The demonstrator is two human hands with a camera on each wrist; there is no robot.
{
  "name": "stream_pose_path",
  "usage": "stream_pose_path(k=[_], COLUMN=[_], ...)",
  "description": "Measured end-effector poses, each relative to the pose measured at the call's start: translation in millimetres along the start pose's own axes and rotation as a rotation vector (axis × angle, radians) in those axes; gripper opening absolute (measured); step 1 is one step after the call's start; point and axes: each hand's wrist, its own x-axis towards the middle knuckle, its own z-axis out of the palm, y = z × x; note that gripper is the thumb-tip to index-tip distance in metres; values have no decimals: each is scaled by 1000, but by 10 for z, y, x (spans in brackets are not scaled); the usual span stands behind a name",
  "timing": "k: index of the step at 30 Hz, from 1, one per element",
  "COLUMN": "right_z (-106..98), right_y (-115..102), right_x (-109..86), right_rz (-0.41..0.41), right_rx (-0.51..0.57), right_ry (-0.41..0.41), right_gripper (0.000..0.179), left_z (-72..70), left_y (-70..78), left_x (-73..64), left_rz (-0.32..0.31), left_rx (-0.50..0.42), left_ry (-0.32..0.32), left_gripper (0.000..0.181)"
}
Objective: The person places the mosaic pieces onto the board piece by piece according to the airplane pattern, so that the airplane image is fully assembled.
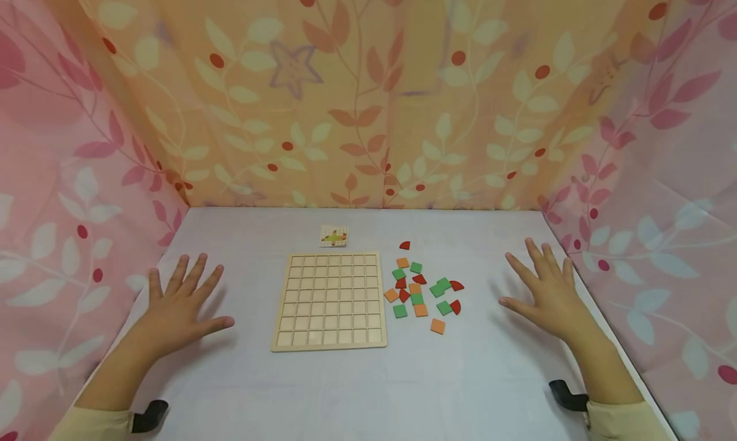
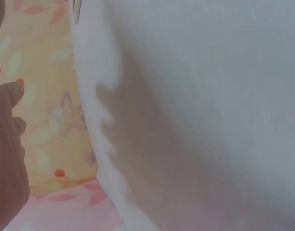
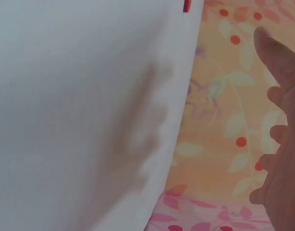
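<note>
Two hands lie spread on the pale, smooth surface (image 1: 368, 396), palms down, holding nothing. Our left hand (image 1: 178, 306) rests to the left of a wooden grid board (image 1: 331, 300), its fingers (image 1: 198, 271) straight and wide apart; our right hand (image 1: 547, 294) rests to the right of a heap of small tiles (image 1: 423, 290), its fingers (image 1: 538, 252) splayed the same way. Both hands sit well apart from the board and the tiles.

The board is a flat square of light, unpainted wood, cut into rows of shallow square cells with thin raised ribs between them; every cell we can see is bare. Just right of it the tiles lie loose and partly overlapping: flat orange and green squares, and red pieces shaped like quarter-circles. One red quarter-circle (image 1: 405, 245) lies alone on the far side of the heap, and one orange square (image 1: 437, 326) lies alone on the near side. Beyond the board's far edge sits a small pattern card (image 1: 334, 235) printed with a coloured grid figure.

Soft fabric curtains (image 1: 368, 95) with a leaf-and-berry print close in the scene, orange at the far side and pink at left and right. In the wrist views we see only finger edges, the surface and blurred hand shadows.
</note>
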Motion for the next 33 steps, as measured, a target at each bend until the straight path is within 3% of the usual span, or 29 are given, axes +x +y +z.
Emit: stream_pose_path(k=[9, 17, 25, 33], right_z=[80, 112, 130, 137], right_y=[-87, -205, -303, -442], right_x=[121, 226, 319, 470], right_rz=[12, 5, 64, 79], right_rx=[102, 188, 290, 372], right_ry=[5, 14, -13, -27], right_gripper=[89, 85, 82, 73], left_z=[23, 123, 131, 123], left_y=[62, 115, 230, 402], left_x=[16, 46, 99, 155], left_rz=[57, 83, 74, 99], left_rx=[-356, -479, -563, -821], left_ry=[17, 29, 32, 59], left_gripper=[96, 92, 93, 87])
